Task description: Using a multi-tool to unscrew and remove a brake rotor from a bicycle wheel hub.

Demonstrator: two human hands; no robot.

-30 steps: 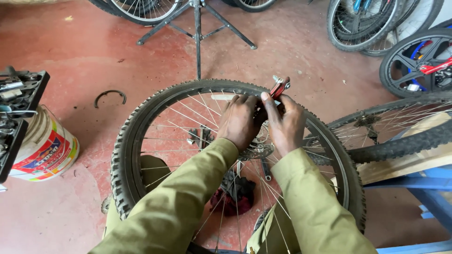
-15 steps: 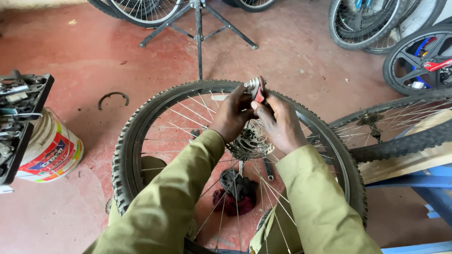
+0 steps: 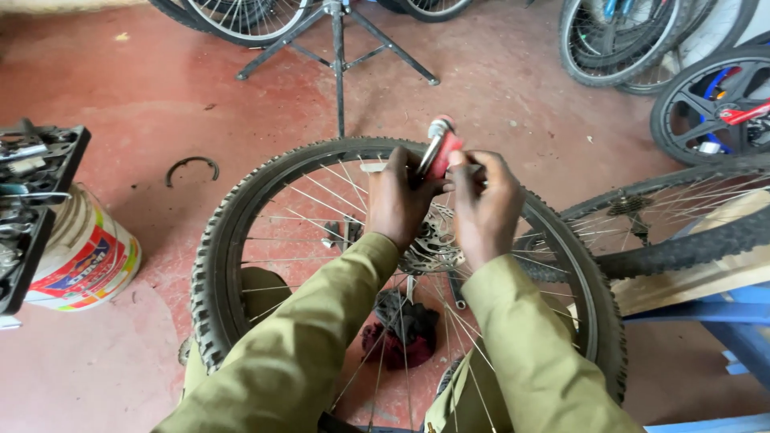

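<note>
A bicycle wheel (image 3: 233, 232) with a knobby black tyre lies flat in front of me over my knees, its hub and brake disc (image 3: 429, 240) near the middle. Above the hub both hands meet on a small red and silver tool (image 3: 439, 148). My left hand (image 3: 399, 199) grips it from the left, my right hand (image 3: 483, 200) from the right. The tool's silver tip points up and away from me. Both sleeves are olive green.
A dark rag (image 3: 401, 325) lies on the red floor under the spokes. A white bucket (image 3: 84, 256) and a black tool tray (image 3: 36, 172) stand at left. A metal ring (image 3: 192, 167), a repair stand (image 3: 341, 56), more wheels (image 3: 690, 232) and a blue frame (image 3: 722, 321) surround me.
Both hands have shifted slightly left and closer together over the hub. The red tool has turned from tilted to the right to standing more upright between the fingers.
</note>
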